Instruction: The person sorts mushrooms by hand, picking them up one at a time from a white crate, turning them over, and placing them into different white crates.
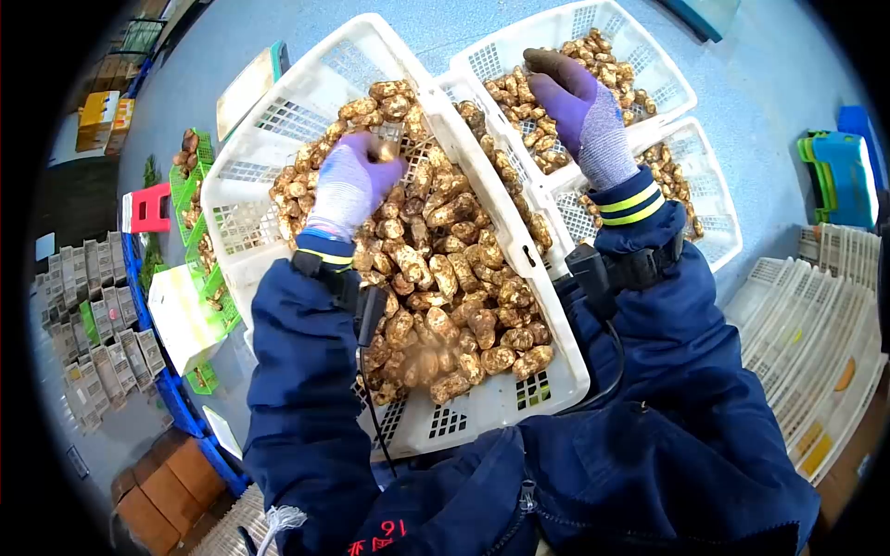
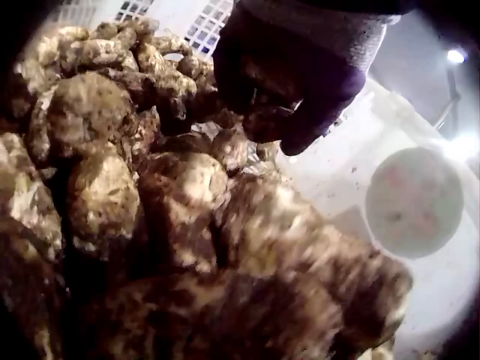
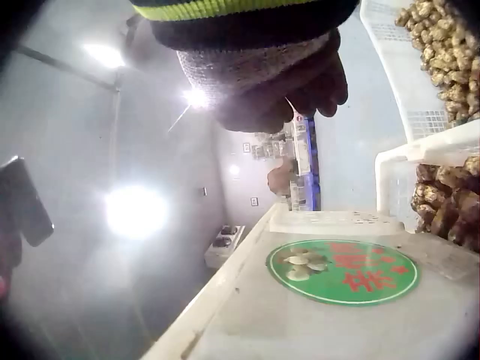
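Observation:
Brown, mud-streaked tubers (image 1: 445, 269) are heaped in a large white slatted crate (image 1: 477, 419). My left hand (image 1: 348, 190), in a light purple glove, is low over the crate's far part and pinches a tuber (image 1: 381, 151) between thumb and fingers. In the left wrist view the gloved left hand (image 2: 296, 71) bends round a dark tuber (image 2: 264, 114) above the heap. My right hand (image 1: 577, 109) hovers over the smaller tubers (image 1: 533, 116) of the far-right crate, fingers bent loosely, nothing visible in them. The right wrist view shows the right hand (image 3: 281, 90) with fingers hanging down.
Beside the large crate, a narrow strip of tubers (image 1: 505, 171) shows in another crate. A smaller white crate (image 1: 725, 218) stands at the right. Farther out are stacked white crates (image 1: 788, 347), a red stool (image 1: 150, 209), green baskets (image 1: 181, 199) and a blue-green container (image 1: 842, 176).

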